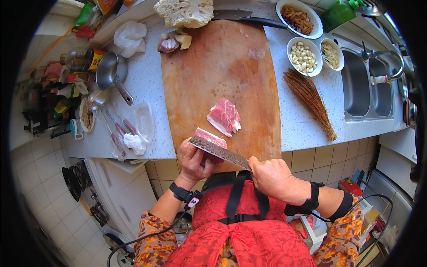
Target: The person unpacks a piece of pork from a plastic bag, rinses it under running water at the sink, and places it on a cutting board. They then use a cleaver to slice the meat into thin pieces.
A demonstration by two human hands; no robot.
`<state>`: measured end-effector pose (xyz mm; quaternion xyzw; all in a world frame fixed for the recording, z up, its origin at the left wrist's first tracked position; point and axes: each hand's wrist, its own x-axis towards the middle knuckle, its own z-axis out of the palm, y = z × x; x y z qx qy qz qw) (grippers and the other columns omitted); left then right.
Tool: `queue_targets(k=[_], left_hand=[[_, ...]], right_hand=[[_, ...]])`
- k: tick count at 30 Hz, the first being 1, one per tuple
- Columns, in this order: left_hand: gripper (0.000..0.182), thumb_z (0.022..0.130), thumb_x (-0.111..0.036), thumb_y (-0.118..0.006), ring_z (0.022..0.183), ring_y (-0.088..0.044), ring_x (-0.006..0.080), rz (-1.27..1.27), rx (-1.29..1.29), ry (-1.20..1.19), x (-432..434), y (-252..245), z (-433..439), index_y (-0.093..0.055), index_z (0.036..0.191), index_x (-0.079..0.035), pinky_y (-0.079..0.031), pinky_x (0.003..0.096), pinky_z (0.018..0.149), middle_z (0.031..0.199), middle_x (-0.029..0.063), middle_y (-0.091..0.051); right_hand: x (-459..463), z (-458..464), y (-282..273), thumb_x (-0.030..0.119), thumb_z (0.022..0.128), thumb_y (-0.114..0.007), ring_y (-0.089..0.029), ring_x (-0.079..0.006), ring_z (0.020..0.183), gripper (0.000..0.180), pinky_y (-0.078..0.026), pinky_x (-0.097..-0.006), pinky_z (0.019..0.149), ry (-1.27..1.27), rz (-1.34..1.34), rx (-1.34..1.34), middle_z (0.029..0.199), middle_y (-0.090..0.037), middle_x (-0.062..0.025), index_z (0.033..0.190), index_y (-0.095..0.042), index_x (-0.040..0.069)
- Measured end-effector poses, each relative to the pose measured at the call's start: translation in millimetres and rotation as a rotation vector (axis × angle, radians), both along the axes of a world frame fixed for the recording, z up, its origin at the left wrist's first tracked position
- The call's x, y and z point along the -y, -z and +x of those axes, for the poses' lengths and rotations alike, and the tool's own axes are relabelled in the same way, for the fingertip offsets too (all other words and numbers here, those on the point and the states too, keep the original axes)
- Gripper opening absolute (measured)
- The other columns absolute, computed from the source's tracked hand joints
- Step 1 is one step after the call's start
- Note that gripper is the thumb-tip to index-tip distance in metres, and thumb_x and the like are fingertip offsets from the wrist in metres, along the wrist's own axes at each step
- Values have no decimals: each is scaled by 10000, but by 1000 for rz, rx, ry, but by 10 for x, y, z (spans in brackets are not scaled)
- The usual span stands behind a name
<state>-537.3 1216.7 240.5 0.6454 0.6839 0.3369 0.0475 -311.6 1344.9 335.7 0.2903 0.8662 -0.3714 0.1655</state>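
Observation:
My right hand (274, 180) grips a cleaver (222, 151) by its handle end, which the fist hides. The blade slants up and left, over the near edge of a slab of raw meat (210, 137). Curled at the left end of that slab, my left hand (196, 159) presses against the meat, its fingertips partly hidden by the blade. A second piece of raw meat (224, 116), pink with a white fat edge, lies just beyond. Both pieces rest on a large wooden cutting board (220, 63).
Cauliflower (184, 12), a red onion (169, 45) and a second knife (262, 21) lie at the board's far end. Bowls of peeled garlic (303, 57) and shreds (330, 55), a straw brush (312, 103) and a sink (356, 83) are rightward. A saucepan (111, 71) stands left.

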Motion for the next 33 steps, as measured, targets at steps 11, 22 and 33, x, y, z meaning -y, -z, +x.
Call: queue_targets(k=[11, 22, 33], left_hand=[[330, 734, -237, -696, 1142, -567, 386, -19, 25, 31, -12, 20, -84, -751, 999, -49, -477, 473, 999, 1164, 150, -652], [370, 663, -172, -623, 1066, -625, 395, 47, 78, 50, -102, -60, -128, -745, 986, -42, -508, 486, 972, 1054, 144, -685], [338, 687, -193, -623, 1029, -624, 374, 55, 103, 82, -87, 25, -163, -733, 966, -38, -512, 483, 956, 1032, 126, -689]], right_hand=[[-51, -208, 138, 176, 894, -576, -642, -423, 580, 151, -504, -537, 536, -4, -29, 57, 610, -622, -214, 897, -529, 32], [-30, -567, 181, 160, 876, -568, -678, -431, 693, 155, -537, -534, 633, 10, -46, 40, 710, -665, -240, 930, -575, 15], [-104, -729, 219, 130, 834, -621, -707, -398, 792, 170, -564, -507, 687, -20, -78, 73, 836, -700, -245, 936, -600, -4]])
